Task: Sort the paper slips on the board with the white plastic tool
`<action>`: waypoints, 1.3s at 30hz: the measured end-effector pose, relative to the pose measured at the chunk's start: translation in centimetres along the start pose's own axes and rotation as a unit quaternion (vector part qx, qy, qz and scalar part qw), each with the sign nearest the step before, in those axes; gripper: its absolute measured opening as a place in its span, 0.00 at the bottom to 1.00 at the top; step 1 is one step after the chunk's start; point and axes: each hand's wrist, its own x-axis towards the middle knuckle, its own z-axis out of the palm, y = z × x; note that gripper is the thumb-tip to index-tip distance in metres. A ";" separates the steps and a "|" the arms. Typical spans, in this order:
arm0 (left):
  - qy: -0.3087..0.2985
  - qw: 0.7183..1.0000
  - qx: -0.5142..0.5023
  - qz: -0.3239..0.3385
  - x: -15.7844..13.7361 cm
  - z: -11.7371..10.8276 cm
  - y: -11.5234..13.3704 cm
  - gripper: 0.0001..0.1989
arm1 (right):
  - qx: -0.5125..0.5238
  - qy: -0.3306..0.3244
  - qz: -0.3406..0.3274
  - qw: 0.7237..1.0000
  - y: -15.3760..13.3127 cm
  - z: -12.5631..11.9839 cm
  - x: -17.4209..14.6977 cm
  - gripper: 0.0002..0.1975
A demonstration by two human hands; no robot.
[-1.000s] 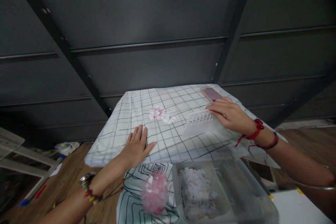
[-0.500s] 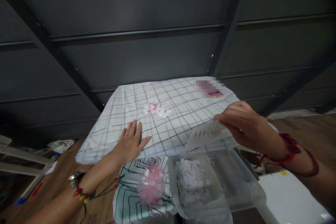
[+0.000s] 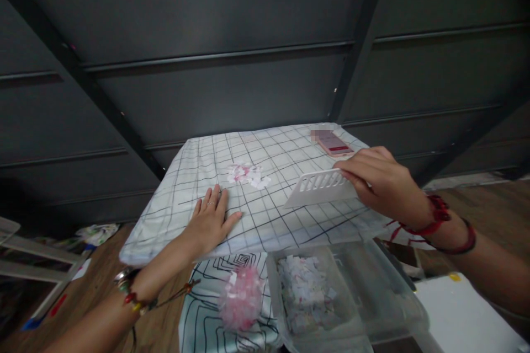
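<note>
My left hand lies flat on the checked cloth, fingers spread and holding nothing. In my right hand, fingers and thumb pinch one end of a thin white slotted plate, tilted over the right part of the cloth. Whether its lower edge touches the cloth, I cannot tell. A small pile of white and pink paper scraps sits beyond my left fingertips. Nearest me, a clear plastic box contains many white paper scraps. Left of it is a pink fluffy ball.
A pink phone lies at the far right of the cloth. Dark panels rise behind the table. A white board-like surface is at lower right, and a pale frame stands on the wooden floor at left.
My right hand has carried the slotted plate slightly away from me, and its slots now show more clearly. My left hand stays flat on the cloth. The view has shifted slightly.
</note>
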 end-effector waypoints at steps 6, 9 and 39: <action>0.001 1.000 -0.013 0.021 1.0 0.3 0.4 0.38 | 0.009 -0.040 0.002 0.999 0.8 -0.1 -1.2 0.08; -0.005 1.000 -0.017 0.020 1.5 0.1 0.7 0.37 | -0.005 -0.025 0.006 1.000 1.3 0.5 -0.7 0.08; 0.012 1.000 0.014 0.012 1.5 0.5 1.1 0.33 | -0.004 -0.004 -0.042 0.999 -0.5 6.6 4.6 0.15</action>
